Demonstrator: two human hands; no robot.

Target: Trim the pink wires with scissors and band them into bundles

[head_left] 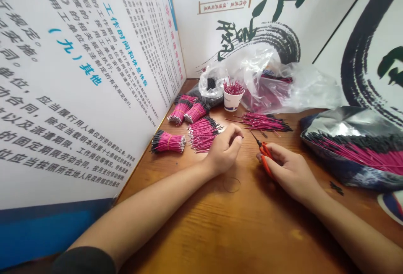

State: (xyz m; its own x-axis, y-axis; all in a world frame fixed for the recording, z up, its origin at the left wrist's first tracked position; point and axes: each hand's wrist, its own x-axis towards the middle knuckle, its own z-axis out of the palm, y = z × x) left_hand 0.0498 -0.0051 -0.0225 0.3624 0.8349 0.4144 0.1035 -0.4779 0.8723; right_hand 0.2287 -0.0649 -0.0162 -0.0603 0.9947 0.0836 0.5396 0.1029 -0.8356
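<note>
My right hand (291, 171) is shut on small orange-handled snips (265, 155), their dark metal tips pointing up and to the left. My left hand (224, 150) is pinched closed just beside the snips' tips, and whether it holds a thin wire is too small to tell. Left of it lies a loose heap of pink wires with black ends (203, 134). Banded bundles of the same wires (168, 143) stand further left, and another loose bundle (263, 122) lies beyond the hands.
The wooden table (245, 232) ends in a corner between printed display boards (94, 76). A paper cup of wires (233, 101) and a clear plastic bag (261, 76) stand at the back. A foil bag of wires (352, 150) lies at right, with a thin loop (232, 184) near my hands.
</note>
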